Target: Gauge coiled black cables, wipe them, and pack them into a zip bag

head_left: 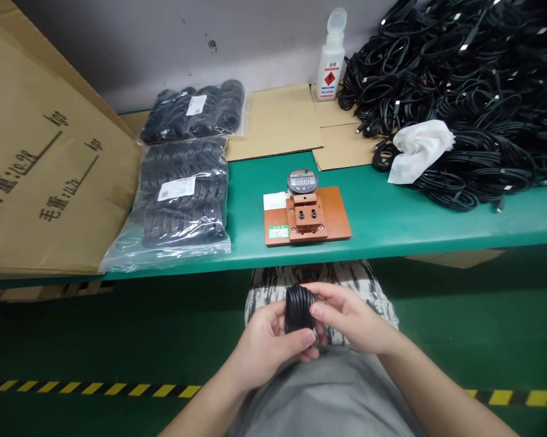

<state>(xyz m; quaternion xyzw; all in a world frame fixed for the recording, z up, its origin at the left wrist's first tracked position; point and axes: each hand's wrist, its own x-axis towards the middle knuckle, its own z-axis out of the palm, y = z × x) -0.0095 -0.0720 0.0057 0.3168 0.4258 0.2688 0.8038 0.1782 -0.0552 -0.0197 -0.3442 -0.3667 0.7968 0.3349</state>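
Observation:
A small coil of black cable [297, 308] sits between both my hands, low in front of my lap. My left hand [268, 347] cups it from below and left, thumb pressed on the coil. My right hand [349, 317] pinches its right side with thumb and fingers. Both hands are below the front edge of the green table [392, 218]. On the table straight ahead stands an orange-brown test fixture [308, 216] with a round digital gauge [302, 181] at its back.
A large heap of loose black cables [478, 97] fills the table's right, with a white cloth [419, 149] on it. Two clear bags of coiled cables [181, 194] lie left, next to a cardboard box [41, 164]. A white bottle [332, 56] stands at the back.

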